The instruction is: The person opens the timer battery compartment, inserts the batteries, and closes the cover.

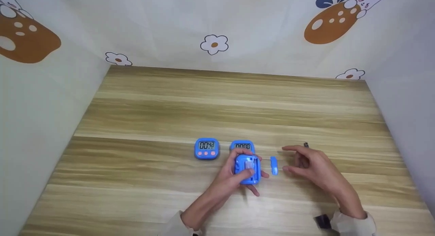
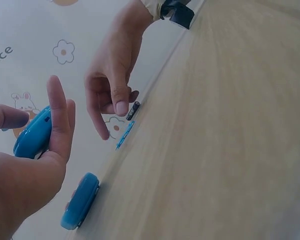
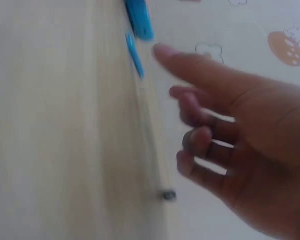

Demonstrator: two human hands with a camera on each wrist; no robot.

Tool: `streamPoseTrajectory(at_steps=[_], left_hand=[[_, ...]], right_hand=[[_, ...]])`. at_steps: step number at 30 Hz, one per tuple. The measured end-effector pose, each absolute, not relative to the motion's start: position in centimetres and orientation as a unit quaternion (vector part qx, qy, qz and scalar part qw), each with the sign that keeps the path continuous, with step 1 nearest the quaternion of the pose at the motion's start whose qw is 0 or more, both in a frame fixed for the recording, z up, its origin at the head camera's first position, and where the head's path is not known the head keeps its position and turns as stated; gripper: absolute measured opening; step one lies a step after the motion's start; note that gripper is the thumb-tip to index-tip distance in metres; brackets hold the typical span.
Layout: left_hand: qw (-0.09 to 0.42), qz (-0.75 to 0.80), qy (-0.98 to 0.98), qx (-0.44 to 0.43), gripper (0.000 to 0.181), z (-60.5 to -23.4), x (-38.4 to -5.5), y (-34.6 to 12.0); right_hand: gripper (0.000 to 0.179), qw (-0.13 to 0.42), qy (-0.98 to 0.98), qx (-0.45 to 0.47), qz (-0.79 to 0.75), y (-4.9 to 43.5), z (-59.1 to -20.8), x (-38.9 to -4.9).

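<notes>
My left hand [image 1: 226, 178] grips a blue digital timer [image 1: 241, 162] with its back facing up, thumb lying across the back. The battery slot [image 1: 256, 166] in that back is uncovered. To the right of it, a narrow blue battery cover [image 1: 274, 166] lies on the table. My right hand [image 1: 317, 166] hovers beside the cover, thumb and index finger spread apart with nothing between them. Behind that hand lies a small dark battery [image 1: 306, 145], also visible in the right wrist view as a dark battery end [image 3: 169, 194].
Left of the held timer sits another blue timer [image 1: 206, 148] with pink buttons and a lit display. A further blue timer [image 1: 243, 145] is partly hidden behind my left hand. The wood-grain table [image 1: 170, 106] meets a patterned cloth wall [image 1: 170, 35] at the back.
</notes>
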State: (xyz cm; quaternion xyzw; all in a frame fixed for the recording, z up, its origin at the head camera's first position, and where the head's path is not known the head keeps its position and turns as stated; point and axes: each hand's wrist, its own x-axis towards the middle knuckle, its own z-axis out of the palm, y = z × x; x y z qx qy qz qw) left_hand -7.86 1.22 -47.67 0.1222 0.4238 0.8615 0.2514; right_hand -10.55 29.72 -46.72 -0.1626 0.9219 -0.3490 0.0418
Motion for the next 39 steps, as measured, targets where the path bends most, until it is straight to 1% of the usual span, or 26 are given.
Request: streamPoseTrajectory(at_steps=[4, 8, 11, 15, 18, 30, 39], left_hand=[[0.253, 0.861, 0.424, 0.126, 0.047, -47.7, -7.9, 1.4], [0.254, 0.858, 0.427, 0.129, 0.048, -47.8, -7.9, 1.5], [0.252, 0.859, 0.426, 0.133, 0.049, -47.9, -7.9, 1.6], [0.25, 0.863, 0.418, 0.136, 0.048, -48.1, -7.8, 1.6], [0.25, 0.865, 0.414, 0.136, 0.049, -48.2, -7.8, 1.6], [0.248, 0.865, 0.417, 0.129, 0.051, -48.2, -7.9, 1.4], [0.245, 0.867, 0.415, 0.123, 0.051, -48.1, -7.9, 1.2]], right_hand=[[0.046, 0.027, 0.921, -0.157, -0.357, 32.2, -46.4, -11.3], [0.047, 0.025, 0.926, -0.157, -0.343, 34.8, -46.4, -12.0], [0.052, 0.034, 0.928, -0.158, -0.335, 36.2, -46.7, -12.4], [0.054, 0.063, 0.926, -0.154, -0.34, 37.2, -47.1, -12.6], [0.052, 0.072, 0.922, -0.152, -0.349, 37.5, -47.3, -12.6], [0.042, 0.059, 0.922, -0.156, -0.349, 37.1, -47.3, -12.9], [0.045, 0.038, 0.921, -0.166, -0.35, 35.0, -46.3, -12.5]])
